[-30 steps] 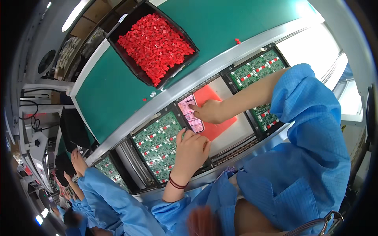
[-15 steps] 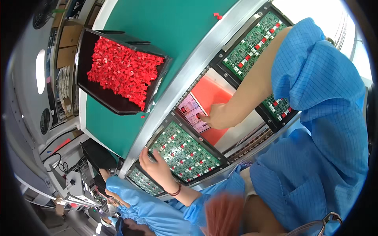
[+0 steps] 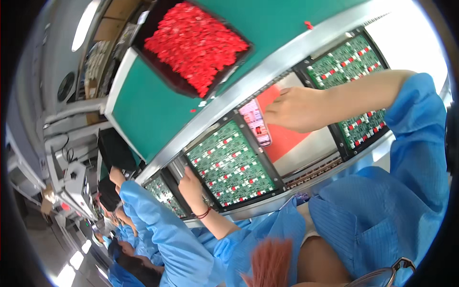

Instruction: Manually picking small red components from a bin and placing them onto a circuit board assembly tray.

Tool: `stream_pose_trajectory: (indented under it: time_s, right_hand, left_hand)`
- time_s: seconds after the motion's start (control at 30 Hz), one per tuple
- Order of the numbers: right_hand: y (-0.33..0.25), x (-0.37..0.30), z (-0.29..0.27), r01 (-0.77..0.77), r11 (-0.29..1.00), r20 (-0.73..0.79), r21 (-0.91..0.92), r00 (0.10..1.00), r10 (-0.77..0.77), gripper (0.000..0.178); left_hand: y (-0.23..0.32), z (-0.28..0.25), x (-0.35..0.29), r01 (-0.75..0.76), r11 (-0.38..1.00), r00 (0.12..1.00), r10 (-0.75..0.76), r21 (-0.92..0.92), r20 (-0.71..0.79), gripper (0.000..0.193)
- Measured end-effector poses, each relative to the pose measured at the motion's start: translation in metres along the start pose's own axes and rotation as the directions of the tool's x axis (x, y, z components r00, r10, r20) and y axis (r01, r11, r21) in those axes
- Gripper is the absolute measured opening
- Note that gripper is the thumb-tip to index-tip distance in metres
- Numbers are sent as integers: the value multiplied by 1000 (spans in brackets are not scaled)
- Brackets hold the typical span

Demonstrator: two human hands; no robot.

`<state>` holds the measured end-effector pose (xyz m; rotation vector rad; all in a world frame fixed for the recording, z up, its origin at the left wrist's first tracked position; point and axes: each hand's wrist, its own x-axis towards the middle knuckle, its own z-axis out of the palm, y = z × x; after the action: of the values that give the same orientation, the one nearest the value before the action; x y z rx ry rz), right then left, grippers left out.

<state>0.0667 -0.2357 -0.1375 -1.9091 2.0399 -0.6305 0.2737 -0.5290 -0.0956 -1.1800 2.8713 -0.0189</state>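
Note:
A phone with a lit, colourful screen point(image 3: 255, 123) lies on a red sheet point(image 3: 289, 142) between two black-framed trays. Right beside the phone's edge is my right hand point(image 3: 295, 109), its fingers loosely bent and apart, with nothing seen in them. Left of the phone, a black frame holds a green circuit board point(image 3: 229, 162) dotted with small red and white parts. At that frame's left side rests my left hand point(image 3: 191, 187), one finger stretched out; its other fingers are partly hidden. My right forearm passes over another framed circuit board point(image 3: 346, 61).
A black bin point(image 3: 179, 86) heaped with small red parts point(image 3: 196, 45) stands on the green table point(image 3: 143, 117). Loose red pieces point(image 3: 308, 25) lie nearby. A metal rail point(image 3: 191, 131) runs along the trays. Further left, a co-worker in a blue sleeve point(image 3: 158, 210) sits by another board point(image 3: 162, 193).
My right hand has lifted its finger off the phone screen and drawn to the phone's right edge. My left hand's fingers have moved off the board to the frame's side. The view has shifted.

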Motion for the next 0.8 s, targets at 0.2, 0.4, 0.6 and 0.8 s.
stream_pose_trajectory:
  time_s: [0.2, 0.4, 0.6, 0.8]
  right_hand:
    - [-25, 6, -25, 58, 998, -286, 29, 957, -47, 19]
    - [-56, -23, -6, -103, 984, -227, 148, 965, 135, 16]
    - [-59, 10, -10, -126, 977, -273, 171, 947, 170, 20]
    - [-49, 41, -15, -163, 985, -451, 57, 876, 171, 22]
  left_hand:
    - [-7, -1, -13, -149, 981, 988, 142, -124, -63, 46]
    - [2, 31, -4, -263, 962, 947, 243, -75, -208, 53]
    - [-12, 33, 13, -272, 950, 938, 225, -155, -262, 54]
    - [-24, 37, 18, -240, 937, 962, 195, -253, -190, 52]
